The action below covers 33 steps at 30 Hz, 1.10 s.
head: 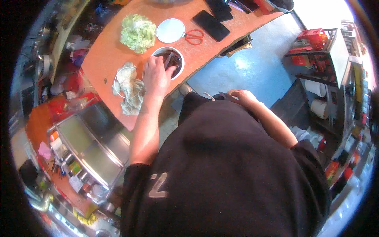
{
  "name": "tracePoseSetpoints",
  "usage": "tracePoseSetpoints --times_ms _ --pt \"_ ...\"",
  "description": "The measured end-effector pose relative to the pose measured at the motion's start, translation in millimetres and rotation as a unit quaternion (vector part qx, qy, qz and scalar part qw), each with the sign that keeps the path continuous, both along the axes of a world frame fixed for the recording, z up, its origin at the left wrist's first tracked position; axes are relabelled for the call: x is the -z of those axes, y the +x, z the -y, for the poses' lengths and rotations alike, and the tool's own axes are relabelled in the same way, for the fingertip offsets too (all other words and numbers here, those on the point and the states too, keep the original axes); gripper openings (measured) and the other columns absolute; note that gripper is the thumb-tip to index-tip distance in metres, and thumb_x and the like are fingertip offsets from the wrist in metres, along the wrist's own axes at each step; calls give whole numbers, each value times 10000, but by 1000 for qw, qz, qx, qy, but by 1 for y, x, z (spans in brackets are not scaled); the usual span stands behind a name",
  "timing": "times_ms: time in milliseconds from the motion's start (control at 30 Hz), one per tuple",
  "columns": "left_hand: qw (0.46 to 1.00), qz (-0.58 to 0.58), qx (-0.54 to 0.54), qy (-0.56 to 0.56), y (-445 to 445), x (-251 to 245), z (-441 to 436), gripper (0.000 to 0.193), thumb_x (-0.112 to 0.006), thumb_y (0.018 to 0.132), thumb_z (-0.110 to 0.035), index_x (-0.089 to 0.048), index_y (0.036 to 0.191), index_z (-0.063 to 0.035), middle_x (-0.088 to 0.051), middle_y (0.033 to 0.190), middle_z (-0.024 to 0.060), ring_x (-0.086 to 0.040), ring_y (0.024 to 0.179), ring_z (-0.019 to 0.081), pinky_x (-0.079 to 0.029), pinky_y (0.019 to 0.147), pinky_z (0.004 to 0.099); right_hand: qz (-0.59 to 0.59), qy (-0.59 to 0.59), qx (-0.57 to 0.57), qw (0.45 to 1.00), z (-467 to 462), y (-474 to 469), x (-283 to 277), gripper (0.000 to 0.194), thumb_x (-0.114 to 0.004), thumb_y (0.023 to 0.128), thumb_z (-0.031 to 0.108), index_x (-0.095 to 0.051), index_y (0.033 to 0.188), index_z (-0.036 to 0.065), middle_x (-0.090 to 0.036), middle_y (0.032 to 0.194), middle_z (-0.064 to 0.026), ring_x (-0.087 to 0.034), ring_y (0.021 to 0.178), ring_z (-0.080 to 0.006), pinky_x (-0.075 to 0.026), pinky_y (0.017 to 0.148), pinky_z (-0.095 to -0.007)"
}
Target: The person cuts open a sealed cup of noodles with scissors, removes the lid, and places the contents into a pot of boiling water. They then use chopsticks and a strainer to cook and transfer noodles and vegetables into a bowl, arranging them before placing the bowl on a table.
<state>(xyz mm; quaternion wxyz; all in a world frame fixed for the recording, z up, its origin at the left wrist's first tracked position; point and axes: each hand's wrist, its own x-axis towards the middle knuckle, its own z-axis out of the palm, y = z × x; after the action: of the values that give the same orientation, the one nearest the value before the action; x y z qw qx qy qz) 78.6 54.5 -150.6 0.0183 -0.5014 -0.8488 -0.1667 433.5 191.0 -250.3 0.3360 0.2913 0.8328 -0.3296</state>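
Observation:
My left hand (pixel 158 69) reaches over the rim of a white round tub (pixel 182 65) with dark contents, near the table's edge. Its fingers are at a pale, translucent strip or handle (pixel 169 60) inside; whether they grip it is unclear. Low by my waist, my right hand (pixel 241 96) rests against dark clothing, its fingers partly hidden. Behind the tub lie a round white lid (pixel 170 30) and scissors with red handles (pixel 194 37). A clear bag of pale green leafy vegetable (pixel 138 34) sits left of the lid. A crumpled, stained cloth (pixel 130 86) lies beside my left forearm, with a thin white ring (pixel 115 84) over it.
The orange tabletop (pixel 100 59) holds a black phone (pixel 211 25) and other dark flat items at the back. A metal-framed glass case (pixel 91 145) stands at left, near bottles and jars. Shelving with a red crate (pixel 315 38) stands at right, beyond the blue floor (pixel 239 68).

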Motion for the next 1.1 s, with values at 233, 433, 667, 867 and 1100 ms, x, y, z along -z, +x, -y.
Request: tracePoseSetpoints --times_ms 233,433,667,867,1100 --pt "986 -7 -26 -167 -16 -4 -14 165 -635 876 -111 -658 1033 -64 -660 1031 134 -607 1050 324 -484 860 471 -108 45 148 982 -34 93 -1 322 -659 860 278 -703 1085 52 -714 1043 -159 -686 949 -347 -539 826 -417" --pt "982 95 -88 -141 -20 -17 -8 155 -586 925 -130 -638 1036 -35 -658 1055 177 -618 1031 360 -492 875 452 -49 -41 142 988 -26 157 26 312 -658 868 378 -710 941 79 -702 870 -173 -676 854 -377 -528 762 -455" --pt "968 233 -53 -72 -14 -21 -7 324 -670 895 -160 -568 1183 -51 -661 1019 185 -648 923 381 -517 820 440 -153 20 139 978 -53 68 -31 330 -696 829 256 -689 1095 61 -714 982 -187 -683 937 -367 -541 835 -429" --pt "992 96 66 -54 -20 -9 -10 302 -674 876 -137 -560 1143 -52 -674 1009 190 -647 939 396 -516 809 476 -393 33 -4 919 -48 -147 -96 1019 -863 678 363 -331 1474 15 -453 1437 -234 -472 1294 -398 -408 1070 -442" --pt "909 407 -45 73 -46 -4 -17 167 -600 956 -120 -654 1069 -9 -708 939 127 -685 767 217 -547 701 339 -466 -34 54 883 -19 -254 -80 1167 -939 525 302 -309 1456 -8 -489 1369 -236 -494 1262 -409 -419 1068 -436"
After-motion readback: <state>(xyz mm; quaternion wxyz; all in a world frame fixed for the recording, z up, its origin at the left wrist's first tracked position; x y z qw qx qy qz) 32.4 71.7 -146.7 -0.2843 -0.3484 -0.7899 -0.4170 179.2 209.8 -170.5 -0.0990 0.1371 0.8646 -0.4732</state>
